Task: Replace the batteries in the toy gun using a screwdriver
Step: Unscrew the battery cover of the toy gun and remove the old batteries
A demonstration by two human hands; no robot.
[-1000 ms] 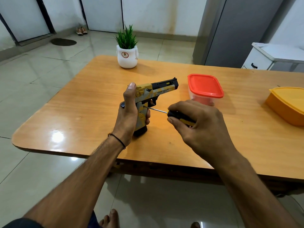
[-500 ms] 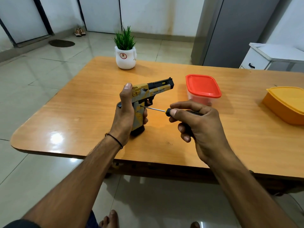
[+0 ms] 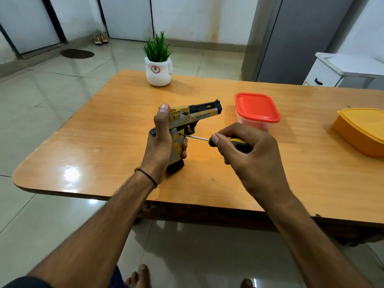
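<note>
My left hand clamps the yellow-and-grey plastic toy gun upright on the wooden table, so my right hand, gripping the black-yellow screwdriver, reaches its grip screw.

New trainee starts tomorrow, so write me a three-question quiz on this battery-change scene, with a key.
1. Multiple choice: which of the hands grips the screwdriver? A) left B) right C) neither
2. True or false: the toy gun lies flat on its side, untouched.
3. Fill in: the container nearest the screwdriver has a ____ lid.

Key
1. B: the right hand grips its handle.
2. False: the left hand holds the toy gun upright by the grip.
3. Red.
</note>
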